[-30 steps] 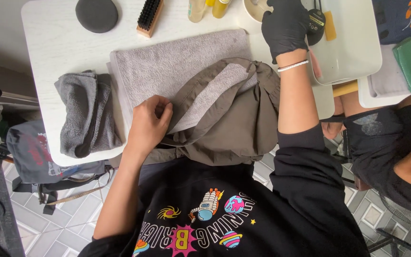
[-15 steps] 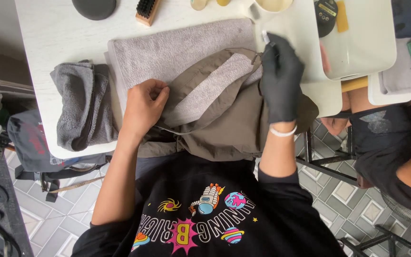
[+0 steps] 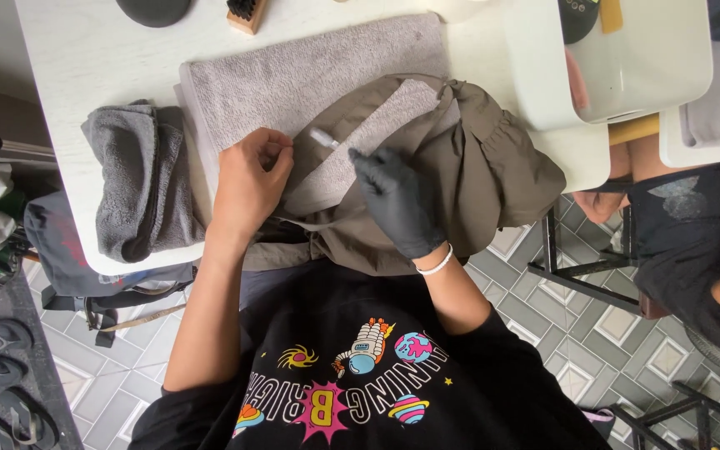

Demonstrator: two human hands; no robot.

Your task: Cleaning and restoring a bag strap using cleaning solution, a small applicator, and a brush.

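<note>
Right hand, in a black glove: having come down from the far edge of the surface, it is now lying on the garment, its grip closing around a small pale brush whose head is pointing toward the left hand. Left hand, bare: fingers curling, grip pinching the edge of the olive-brown garment and pressing it flat, as before. Garment: lying bunched over a grey towel spread across the white surface, part of it hanging off the near edge toward the person's lap. Folded dark grey cloth: lying just beside the towel on the left. Wooden brush and dark round lid: sitting at the far edge. White tub: standing to the right of the garment.
</note>
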